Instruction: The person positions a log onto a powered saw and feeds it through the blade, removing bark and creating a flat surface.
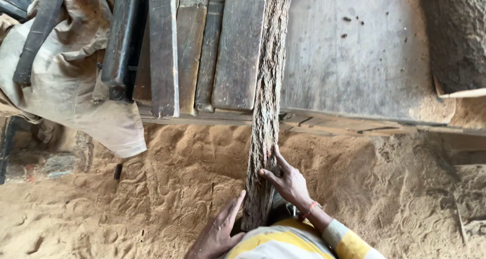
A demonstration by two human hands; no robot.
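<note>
A long rough slab of wood with bark on its face point(266, 102) runs from my body up onto a grey work table point(354, 61). My left hand point(217, 231) presses flat against the slab's left edge near its lower end. My right hand point(287, 180) grips the right edge a little higher, thumb on the bark face, with a red band at the wrist. My yellow and white striped sleeve shows at the bottom. The slab's near end is hidden behind my body.
Several dark sawn planks point(202, 46) lie side by side on the table left of the slab. A beige cloth point(71, 82) hangs at the left. Thick sawdust point(152, 188) covers the floor. A sawdust heap point(435, 107) lies at the table's right edge.
</note>
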